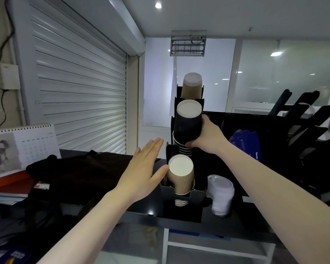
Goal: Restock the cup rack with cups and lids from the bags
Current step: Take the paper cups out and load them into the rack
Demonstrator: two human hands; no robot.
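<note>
A black stepped cup rack stands on the dark counter. Its lowest slot holds a stack of ribbed brown cups, upside down. The middle slot holds a stack of black cups, and my right hand grips that stack from the right side. A smooth brown cup stack fills the top slot. My left hand is held flat with straight fingers just left of the rack, its thumb touching the ribbed brown cups. A stack of white lids stands right of the rack.
A black bag lies on the counter at the left, beside a desk calendar and red folders. Blue packets and a black organiser stand to the right. A closed roller shutter fills the left wall.
</note>
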